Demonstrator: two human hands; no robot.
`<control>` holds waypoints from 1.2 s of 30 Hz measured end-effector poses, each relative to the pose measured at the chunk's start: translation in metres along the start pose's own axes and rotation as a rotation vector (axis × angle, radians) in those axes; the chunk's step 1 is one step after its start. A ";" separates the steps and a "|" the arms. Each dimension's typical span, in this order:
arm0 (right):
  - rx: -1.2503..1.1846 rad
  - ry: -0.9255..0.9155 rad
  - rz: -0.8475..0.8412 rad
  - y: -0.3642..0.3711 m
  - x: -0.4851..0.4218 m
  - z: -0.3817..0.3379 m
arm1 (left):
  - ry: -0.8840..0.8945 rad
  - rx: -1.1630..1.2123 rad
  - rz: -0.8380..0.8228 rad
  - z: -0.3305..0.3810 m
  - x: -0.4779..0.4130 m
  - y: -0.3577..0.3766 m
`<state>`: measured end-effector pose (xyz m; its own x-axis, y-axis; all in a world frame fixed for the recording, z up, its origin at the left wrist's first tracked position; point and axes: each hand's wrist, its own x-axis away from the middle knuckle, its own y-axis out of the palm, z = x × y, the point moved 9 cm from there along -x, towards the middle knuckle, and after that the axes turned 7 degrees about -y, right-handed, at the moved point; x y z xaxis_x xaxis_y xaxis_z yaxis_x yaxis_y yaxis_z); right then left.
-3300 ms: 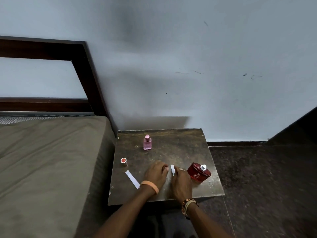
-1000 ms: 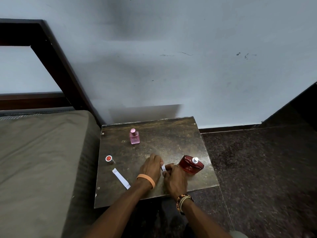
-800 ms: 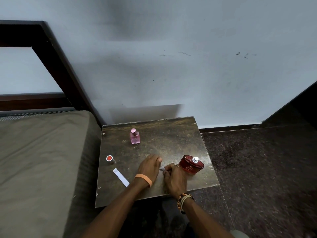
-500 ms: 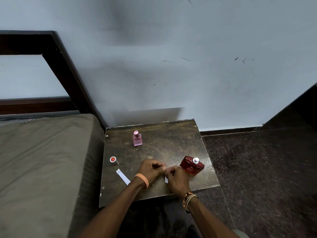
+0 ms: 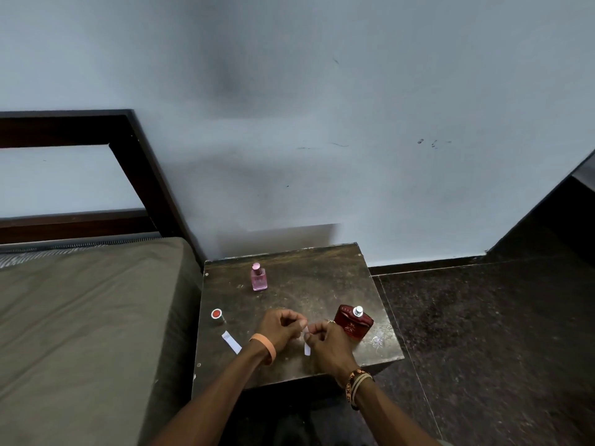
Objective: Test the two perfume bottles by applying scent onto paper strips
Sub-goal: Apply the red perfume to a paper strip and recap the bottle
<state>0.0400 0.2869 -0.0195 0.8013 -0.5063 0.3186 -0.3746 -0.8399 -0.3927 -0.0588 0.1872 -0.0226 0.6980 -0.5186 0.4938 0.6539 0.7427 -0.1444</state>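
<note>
While left hand and right hand pinch a thin white paper strip, a squat red bottle stands beside.

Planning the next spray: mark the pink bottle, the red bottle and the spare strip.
pink bottle (image 5: 259, 281): head view, on its glass body.
red bottle (image 5: 352, 325): head view, on its front face.
spare strip (image 5: 231, 342): head view, mid-length.

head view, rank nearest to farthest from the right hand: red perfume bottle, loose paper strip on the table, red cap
1. Red perfume bottle, just right of the right hand.
2. Loose paper strip, to the left, beyond the left hand.
3. Red cap, farther left and back, near the left edge of the table.
</note>
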 end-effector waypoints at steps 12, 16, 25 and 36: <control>0.060 -0.054 0.056 -0.017 0.004 -0.018 | -0.034 0.066 0.095 0.006 -0.006 -0.002; 0.284 -0.272 0.462 -0.065 0.027 -0.046 | 0.014 0.026 0.109 0.007 -0.014 -0.004; 0.292 -0.063 0.366 -0.102 0.004 0.029 | 0.082 -0.098 0.091 0.020 -0.018 0.016; -0.243 -0.229 0.216 -0.092 0.025 -0.029 | 0.021 0.008 -0.089 0.055 0.017 0.026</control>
<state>0.0811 0.3454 0.0494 0.7651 -0.6427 0.0396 -0.6233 -0.7546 -0.2050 -0.0461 0.2215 0.0292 0.6432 -0.5914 0.4864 0.7113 0.6966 -0.0935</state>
